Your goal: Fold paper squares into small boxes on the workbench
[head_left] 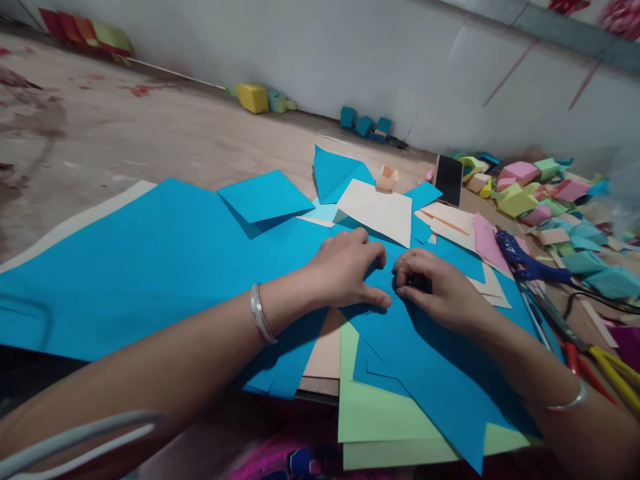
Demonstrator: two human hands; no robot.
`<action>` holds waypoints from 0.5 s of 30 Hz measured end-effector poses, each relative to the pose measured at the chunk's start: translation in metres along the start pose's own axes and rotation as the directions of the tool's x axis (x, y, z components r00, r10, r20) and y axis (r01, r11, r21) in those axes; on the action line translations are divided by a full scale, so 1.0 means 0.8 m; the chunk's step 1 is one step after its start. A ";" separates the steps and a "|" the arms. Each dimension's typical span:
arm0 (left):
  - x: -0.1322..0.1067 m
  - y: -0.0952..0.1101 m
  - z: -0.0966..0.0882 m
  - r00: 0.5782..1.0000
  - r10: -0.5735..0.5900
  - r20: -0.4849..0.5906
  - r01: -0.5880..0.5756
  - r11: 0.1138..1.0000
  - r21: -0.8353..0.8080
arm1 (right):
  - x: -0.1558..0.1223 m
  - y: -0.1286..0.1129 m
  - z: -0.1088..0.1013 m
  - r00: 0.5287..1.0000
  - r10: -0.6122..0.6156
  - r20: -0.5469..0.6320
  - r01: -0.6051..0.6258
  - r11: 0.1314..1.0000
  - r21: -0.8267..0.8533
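I am looking down at both hands, which are working close together on a blue square sheet of paper [425, 373] lying flat on the table [150, 140]. The left hand [347, 270] is lying palm down with its fingers spread and the thumb stretched to the right; I judge it is pinning the paper so that it is not sliding. The right hand [433, 283] is curling its fingertips down against the same sheet, just beside the left thumb, and the grip is looking pinched on a small edge or crease, though the fingers are hiding what is between them. The sheet is resting on a pale green sheet of paper [380, 413] and beside a large blue sheet [150, 267], probably as a smooth base for folding.

To the right, a blue glue gun [525, 263] and scissors with yellow and red handles [600, 360] are lying near the right forearm, within easy reach. Further back a pile of folded coloured paper boxes [540, 193] is gathering, and a dark phone [448, 179] is standing upright beside it.
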State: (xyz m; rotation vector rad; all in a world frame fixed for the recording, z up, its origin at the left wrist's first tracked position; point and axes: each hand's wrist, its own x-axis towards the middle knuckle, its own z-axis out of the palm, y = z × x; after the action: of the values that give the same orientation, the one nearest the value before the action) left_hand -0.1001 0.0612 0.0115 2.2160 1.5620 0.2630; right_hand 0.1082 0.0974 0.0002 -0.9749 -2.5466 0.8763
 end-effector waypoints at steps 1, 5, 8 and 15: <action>0.000 0.001 0.001 1.000 -0.011 -0.007 0.011 1.000 0.014 | 0.000 0.000 0.000 1.000 0.001 0.002 -0.001 1.000 -0.001; -0.001 0.002 -0.003 0.999 0.005 0.046 -0.008 0.999 0.047 | 0.001 -0.001 -0.001 1.000 0.008 0.009 -0.008 1.000 0.000; -0.003 0.000 -0.011 0.993 0.025 0.114 -0.030 0.998 0.050 | 0.000 -0.001 0.000 1.000 0.004 0.003 -0.004 1.000 -0.006; -0.007 -0.002 -0.025 0.980 0.067 0.187 -0.066 0.998 -0.007 | -0.003 0.002 -0.016 0.958 -0.037 -0.283 0.045 0.999 0.020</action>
State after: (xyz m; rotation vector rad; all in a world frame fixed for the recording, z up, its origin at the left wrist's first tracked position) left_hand -0.1109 0.0608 0.0296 2.2238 1.3896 0.0713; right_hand 0.1169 0.1026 0.0091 -0.9598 -2.2991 0.7009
